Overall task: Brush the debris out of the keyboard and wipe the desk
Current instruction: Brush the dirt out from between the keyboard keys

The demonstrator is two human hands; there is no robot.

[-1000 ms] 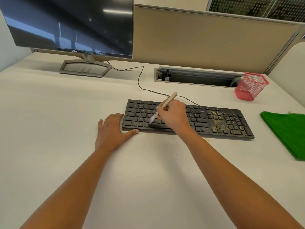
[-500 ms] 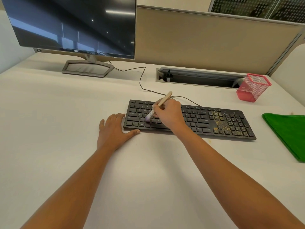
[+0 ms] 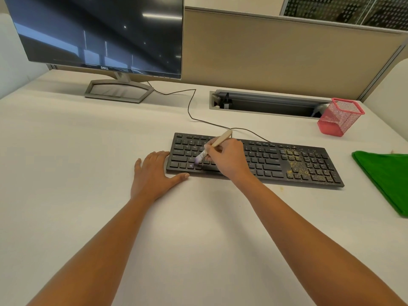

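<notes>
One brush (image 3: pixel 221 139), pinched in right hand (image 3: pixel 228 161) fingers (image 3: pixel 209 151), meets left keys of the keyboard (image 3: pixel 265 162); left hand (image 3: pixel 154 172) flat alongside.

Compared with a second ago, the right hand (image 3: pixel 225 161), gripping the brush (image 3: pixel 220 139), sits a little further toward 9 o'clock along the keyboard (image 3: pixel 265 161), and the purple bristles (image 3: pixel 197 160) have travelled from the middle-left keys to keys nearer the left end. In the last half second, hand and brush have also dropped slightly toward 6 o'clock, bringing the bristles onto the lower key rows.
</notes>
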